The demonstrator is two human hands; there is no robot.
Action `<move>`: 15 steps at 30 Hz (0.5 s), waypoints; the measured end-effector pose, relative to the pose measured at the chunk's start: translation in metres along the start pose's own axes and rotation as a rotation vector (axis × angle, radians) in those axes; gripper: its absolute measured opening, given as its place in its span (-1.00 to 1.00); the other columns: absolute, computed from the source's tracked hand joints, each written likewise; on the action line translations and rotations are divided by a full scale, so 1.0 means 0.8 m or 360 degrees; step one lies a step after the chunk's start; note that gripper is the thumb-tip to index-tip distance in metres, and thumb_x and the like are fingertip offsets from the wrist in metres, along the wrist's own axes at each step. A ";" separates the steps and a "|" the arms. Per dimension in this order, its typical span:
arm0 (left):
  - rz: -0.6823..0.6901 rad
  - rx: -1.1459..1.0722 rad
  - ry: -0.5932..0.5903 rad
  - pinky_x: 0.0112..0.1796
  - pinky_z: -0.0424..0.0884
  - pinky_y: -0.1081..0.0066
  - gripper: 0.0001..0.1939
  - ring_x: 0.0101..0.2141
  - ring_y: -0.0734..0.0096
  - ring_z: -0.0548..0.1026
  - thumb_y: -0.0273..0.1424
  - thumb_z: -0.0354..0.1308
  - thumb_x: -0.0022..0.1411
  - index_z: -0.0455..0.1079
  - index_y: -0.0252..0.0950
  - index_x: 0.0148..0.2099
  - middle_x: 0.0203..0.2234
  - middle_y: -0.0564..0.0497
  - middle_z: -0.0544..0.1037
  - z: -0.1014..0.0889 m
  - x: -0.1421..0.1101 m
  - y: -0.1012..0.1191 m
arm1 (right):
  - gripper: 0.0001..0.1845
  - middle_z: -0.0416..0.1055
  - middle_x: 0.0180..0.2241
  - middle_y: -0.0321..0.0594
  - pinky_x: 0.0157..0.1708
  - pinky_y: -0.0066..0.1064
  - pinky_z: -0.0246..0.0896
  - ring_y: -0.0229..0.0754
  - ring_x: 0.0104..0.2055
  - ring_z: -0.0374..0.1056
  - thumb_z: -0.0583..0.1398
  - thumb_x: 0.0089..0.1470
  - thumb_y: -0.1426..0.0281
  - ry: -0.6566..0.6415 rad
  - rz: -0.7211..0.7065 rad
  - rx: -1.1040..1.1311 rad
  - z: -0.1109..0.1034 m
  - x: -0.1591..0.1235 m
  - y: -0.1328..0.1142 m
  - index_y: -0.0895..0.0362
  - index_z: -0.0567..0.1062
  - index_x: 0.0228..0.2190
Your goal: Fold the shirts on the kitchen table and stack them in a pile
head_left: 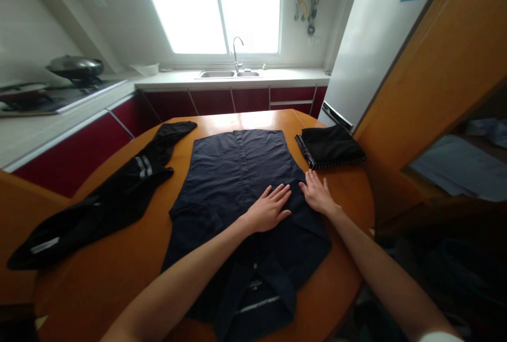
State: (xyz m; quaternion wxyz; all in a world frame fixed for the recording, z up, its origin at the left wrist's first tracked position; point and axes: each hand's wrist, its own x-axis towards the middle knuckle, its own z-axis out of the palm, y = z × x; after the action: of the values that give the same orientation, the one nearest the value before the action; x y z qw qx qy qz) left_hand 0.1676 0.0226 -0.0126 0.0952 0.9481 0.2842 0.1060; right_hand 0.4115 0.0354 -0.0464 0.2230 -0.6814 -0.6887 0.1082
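Observation:
A dark navy shirt [237, 173] lies spread on the wooden table [348, 215], front side up, its collar nearest me and its hem toward the window. My left hand [271, 209] rests flat on the shirt right of its middle, fingers stretched out. Against the shirt's right edge lies my right hand [317, 192], palm down with fingers extended and the thumb apart. Neither hand grips anything. Just beyond my right fingertips sits a folded black cloth item [332, 145].
On the table's left side lies a loose black garment [119, 186] with pale stripes. Beyond the table are a sink [217, 74] with a faucet, a stove with a metal pan [75, 66] at the left, and a tall refrigerator [360, 41] at the right.

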 end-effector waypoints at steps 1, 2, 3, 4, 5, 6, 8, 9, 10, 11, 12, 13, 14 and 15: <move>0.0003 0.0000 -0.0003 0.31 -0.12 0.04 -0.37 0.39 0.15 -0.06 -0.10 -0.12 0.47 -0.03 -0.24 0.46 0.41 -0.17 0.01 -0.001 0.000 0.000 | -0.31 0.02 0.37 0.14 0.33 0.23 -0.32 0.15 0.42 -0.12 -0.16 0.35 0.10 0.0068 0.0091 0.0052 -0.005 0.005 0.008 0.26 0.19 0.31; 0.0004 -0.0001 -0.0006 0.32 -0.13 0.05 -0.37 0.39 0.16 -0.05 -0.10 -0.12 0.48 -0.03 -0.23 0.45 0.41 -0.17 0.01 -0.002 0.001 0.001 | -0.31 0.07 0.35 0.16 0.32 0.22 -0.26 0.17 0.41 -0.08 -0.18 0.35 0.12 0.0165 0.0175 0.0110 -0.010 0.010 0.015 0.28 0.21 0.29; 0.0003 -0.0003 -0.0010 0.32 -0.13 0.05 -0.38 0.39 0.16 -0.05 -0.10 -0.12 0.48 -0.03 -0.23 0.45 0.41 -0.17 0.01 -0.003 0.001 0.002 | -0.32 0.11 0.32 0.18 0.32 0.19 -0.20 0.17 0.40 -0.04 -0.19 0.35 0.14 0.0281 0.0234 0.0170 -0.016 0.015 0.020 0.30 0.24 0.27; 0.0000 -0.0003 -0.0017 0.32 -0.13 0.05 -0.38 0.39 0.15 -0.05 -0.10 -0.12 0.47 -0.02 -0.23 0.45 0.41 -0.17 0.01 -0.003 0.001 0.002 | -0.32 0.15 0.31 0.19 0.31 0.15 -0.15 0.16 0.38 0.00 -0.20 0.34 0.17 0.0397 0.0262 0.0228 -0.021 0.018 0.024 0.32 0.25 0.26; -0.0003 -0.0003 -0.0026 0.31 -0.13 0.05 -0.37 0.39 0.15 -0.05 -0.10 -0.12 0.47 -0.02 -0.24 0.45 0.41 -0.17 0.01 -0.004 0.002 0.003 | -0.33 0.18 0.29 0.19 0.31 0.10 -0.10 0.14 0.37 0.03 -0.20 0.34 0.19 0.0490 0.0256 0.0282 -0.026 0.020 0.024 0.34 0.27 0.25; -0.0008 0.0000 -0.0036 0.31 -0.13 0.04 -0.37 0.39 0.14 -0.05 -0.10 -0.12 0.48 -0.02 -0.25 0.45 0.41 -0.17 0.00 -0.004 0.002 0.003 | -0.33 0.20 0.28 0.18 0.32 0.04 -0.06 0.10 0.37 0.05 -0.19 0.34 0.21 0.0547 0.0215 0.0326 -0.030 0.021 0.021 0.35 0.28 0.25; -0.0014 0.0008 -0.0046 0.31 -0.13 0.03 -0.37 0.39 0.13 -0.06 -0.10 -0.14 0.48 -0.03 -0.27 0.45 0.41 -0.17 -0.01 -0.004 0.002 0.003 | -0.35 0.21 0.29 0.14 0.33 -0.08 -0.05 0.01 0.37 0.06 -0.18 0.34 0.25 0.0533 0.0050 0.0368 -0.033 0.017 0.007 0.35 0.28 0.24; -0.0012 0.0012 -0.0044 0.31 -0.12 0.03 -0.36 0.39 0.14 -0.06 -0.10 -0.15 0.48 -0.04 -0.28 0.45 0.41 -0.17 -0.01 -0.004 0.002 0.003 | -0.37 0.19 0.30 0.11 0.34 -0.12 -0.07 -0.03 0.38 0.04 -0.17 0.34 0.26 0.0480 -0.0056 0.0364 -0.032 0.014 -0.004 0.34 0.28 0.25; -0.0009 0.0018 -0.0035 0.31 -0.12 0.04 -0.36 0.39 0.14 -0.06 -0.10 -0.15 0.48 -0.05 -0.29 0.46 0.41 -0.18 -0.01 -0.003 0.002 0.003 | -0.38 0.17 0.31 0.07 0.36 -0.16 -0.10 -0.07 0.39 0.01 -0.16 0.34 0.28 0.0407 -0.0168 0.0344 -0.030 0.009 -0.015 0.33 0.28 0.26; -0.0009 0.0026 -0.0021 0.31 -0.12 0.05 -0.35 0.39 0.14 -0.05 -0.10 -0.15 0.48 -0.07 -0.30 0.46 0.41 -0.20 -0.01 -0.002 0.002 0.003 | -0.39 0.15 0.33 0.03 0.36 -0.18 -0.13 -0.11 0.40 -0.02 -0.15 0.34 0.30 0.0318 -0.0278 0.0306 -0.026 0.005 -0.026 0.30 0.27 0.27; -0.0011 0.0038 -0.0007 0.31 -0.12 0.07 -0.33 0.39 0.15 -0.05 -0.09 -0.15 0.48 -0.09 -0.32 0.46 0.41 -0.22 -0.01 -0.001 0.002 0.003 | -0.40 0.12 0.34 -0.01 0.37 -0.18 -0.16 -0.13 0.41 -0.06 -0.15 0.34 0.31 0.0219 -0.0373 0.0252 -0.022 0.000 -0.035 0.28 0.25 0.28; -0.0017 0.0052 0.0002 0.31 -0.13 0.08 -0.32 0.39 0.15 -0.04 -0.09 -0.15 0.47 -0.10 -0.33 0.46 0.41 -0.25 -0.02 0.000 0.003 0.003 | -0.41 0.09 0.36 -0.04 0.38 -0.16 -0.19 -0.13 0.42 -0.09 -0.14 0.34 0.32 0.0114 -0.0446 0.0182 -0.018 -0.004 -0.043 0.26 0.24 0.29; -0.0028 0.0070 0.0001 0.32 -0.13 0.09 -0.31 0.39 0.15 -0.04 -0.08 -0.15 0.47 -0.10 -0.35 0.46 0.40 -0.27 -0.03 0.001 0.003 0.003 | -0.41 0.06 0.37 -0.07 0.38 -0.13 -0.23 -0.12 0.43 -0.12 -0.14 0.34 0.32 0.0010 -0.0494 0.0100 -0.015 -0.007 -0.048 0.24 0.22 0.30; -0.0045 0.0089 -0.0010 0.32 -0.13 0.09 -0.30 0.39 0.15 -0.05 -0.07 -0.16 0.47 -0.10 -0.37 0.46 0.40 -0.28 -0.03 0.001 0.003 0.003 | -0.40 0.03 0.38 -0.08 0.39 -0.09 -0.27 -0.11 0.44 -0.15 -0.13 0.34 0.31 -0.0084 -0.0516 0.0014 -0.012 -0.009 -0.051 0.23 0.20 0.31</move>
State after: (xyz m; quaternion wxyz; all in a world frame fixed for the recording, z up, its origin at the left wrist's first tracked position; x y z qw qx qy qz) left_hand 0.1714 0.0218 -0.0126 0.0712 0.9466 0.3001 0.0936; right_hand 0.3792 0.0245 -0.0207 0.2223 -0.5573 -0.7948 0.0916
